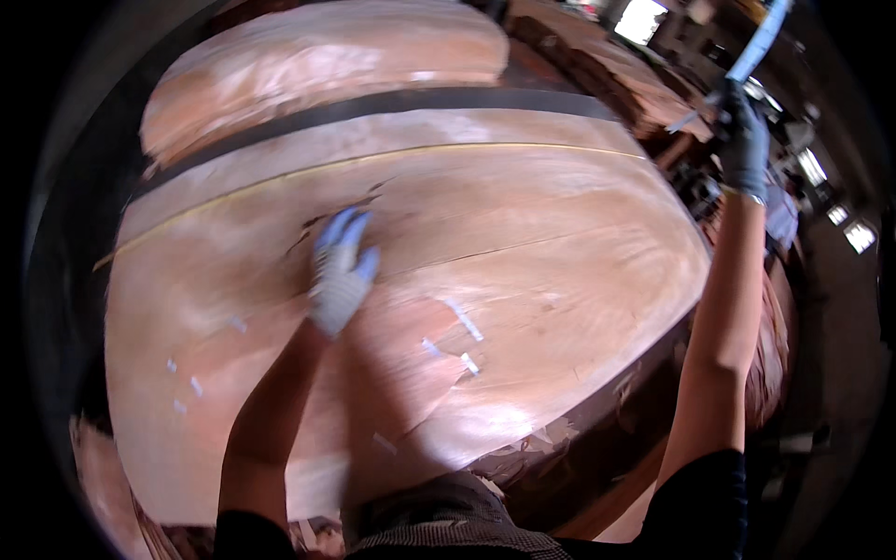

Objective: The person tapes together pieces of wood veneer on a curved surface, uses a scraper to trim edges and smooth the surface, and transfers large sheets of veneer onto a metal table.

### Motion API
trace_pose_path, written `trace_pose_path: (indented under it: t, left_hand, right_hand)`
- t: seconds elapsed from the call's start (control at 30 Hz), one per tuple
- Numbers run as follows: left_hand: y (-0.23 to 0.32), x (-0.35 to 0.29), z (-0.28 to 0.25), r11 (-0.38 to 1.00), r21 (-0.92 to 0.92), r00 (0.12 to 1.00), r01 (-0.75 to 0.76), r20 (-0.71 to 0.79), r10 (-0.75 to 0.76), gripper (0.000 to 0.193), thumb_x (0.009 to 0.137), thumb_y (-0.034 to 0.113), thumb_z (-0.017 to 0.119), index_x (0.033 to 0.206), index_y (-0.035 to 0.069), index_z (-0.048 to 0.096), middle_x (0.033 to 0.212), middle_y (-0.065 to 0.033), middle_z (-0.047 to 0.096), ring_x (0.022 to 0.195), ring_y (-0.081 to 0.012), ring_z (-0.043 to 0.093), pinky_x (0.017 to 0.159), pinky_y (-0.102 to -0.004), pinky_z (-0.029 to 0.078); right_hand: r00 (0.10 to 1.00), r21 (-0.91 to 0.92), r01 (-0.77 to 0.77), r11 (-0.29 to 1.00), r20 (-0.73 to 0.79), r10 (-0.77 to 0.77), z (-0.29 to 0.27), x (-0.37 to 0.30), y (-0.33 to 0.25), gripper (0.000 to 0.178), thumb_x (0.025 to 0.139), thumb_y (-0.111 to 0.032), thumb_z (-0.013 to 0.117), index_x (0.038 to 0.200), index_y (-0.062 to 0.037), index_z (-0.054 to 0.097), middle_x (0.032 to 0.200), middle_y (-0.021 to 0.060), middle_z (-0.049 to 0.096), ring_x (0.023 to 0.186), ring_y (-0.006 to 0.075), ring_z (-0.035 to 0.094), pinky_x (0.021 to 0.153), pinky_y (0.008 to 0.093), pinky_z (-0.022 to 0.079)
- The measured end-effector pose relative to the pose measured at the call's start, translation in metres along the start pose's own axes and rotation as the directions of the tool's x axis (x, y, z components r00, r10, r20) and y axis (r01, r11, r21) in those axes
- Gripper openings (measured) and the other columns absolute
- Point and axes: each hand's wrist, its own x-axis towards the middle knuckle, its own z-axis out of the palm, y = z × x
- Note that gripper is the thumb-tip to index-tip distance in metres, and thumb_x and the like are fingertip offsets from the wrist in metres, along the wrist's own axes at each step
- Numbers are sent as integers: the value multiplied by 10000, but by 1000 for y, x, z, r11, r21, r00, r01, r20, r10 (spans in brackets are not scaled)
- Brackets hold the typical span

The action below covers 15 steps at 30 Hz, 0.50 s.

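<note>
A wide sheet of wood veneer lies before me, with a ragged dark split near its middle and a long thin crack running right from there. My left hand, in a whitish glove with blue fingers, rests on the veneer just below the split, its fingers stretched out and holding nothing. Raised at the far right, my right hand wears a dark grey-blue glove and is closed on a long light-blue strip that sticks up above it. A thin pale end pokes out left of that hand; motion blur hides its kind.
Several short white tape pieces and a reddish patch mark the near veneer. A yellow line crosses its far part. Beyond a dark strip stands another veneer stack. More stacked sheets lie far right; scraps litter the near right.
</note>
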Motion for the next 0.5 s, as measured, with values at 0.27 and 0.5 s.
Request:
trace_pose_path:
  t: [0.27,0.5]
  left_hand:
    - [149,64,40,901,-360,970,-242,-90,225,390,823,123,590,1201,38,547,1208,-177,534,1146,-340,477,999,-413,377]
    - [270,99,47,545,-838,976,-31,92,197,299,835,245,632,1016,9,654,907,-185,675,799,-276,654,752,-369,506]
  right_hand:
    - [996,181,-74,981,62,63,21,-84,-12,286,926,-168,540,1152,7,548,870,36,621,594,21,492,414,135,310]
    - [965,105,-245,964,-69,253,87,-223,1,224,875,-251,645,923,-48,564,669,-10,550,475,41,463,398,171,326]
